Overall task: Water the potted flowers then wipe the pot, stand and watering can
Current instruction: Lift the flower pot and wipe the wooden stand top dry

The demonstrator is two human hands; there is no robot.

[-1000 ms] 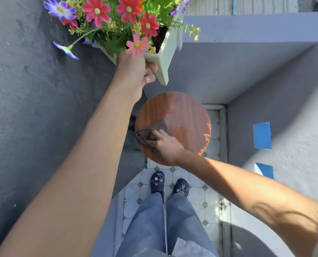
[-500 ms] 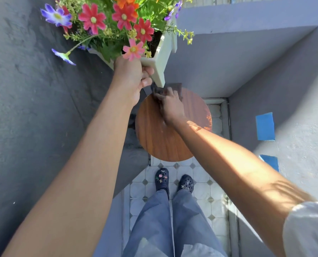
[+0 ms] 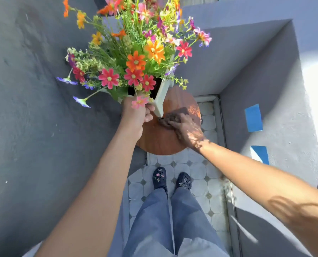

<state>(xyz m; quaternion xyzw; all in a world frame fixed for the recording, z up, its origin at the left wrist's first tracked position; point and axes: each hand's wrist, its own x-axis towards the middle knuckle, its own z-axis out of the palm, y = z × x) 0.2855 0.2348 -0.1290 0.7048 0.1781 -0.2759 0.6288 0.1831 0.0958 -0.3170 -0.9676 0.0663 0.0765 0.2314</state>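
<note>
while the left hand [image 3: 136,115] grips the pot [image 3: 161,97] of flowers [image 3: 136,62], held tilted above the stand [image 3: 165,141], the right hand [image 3: 186,127] presses a cloth [image 3: 173,115] onto it; the one-handed grip may slip and drop the pot.

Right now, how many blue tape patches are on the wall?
2, both on the grey wall to the right: a larger patch higher up, and a smaller patch below it, partly in sunlight. More may lie outside view.
</note>
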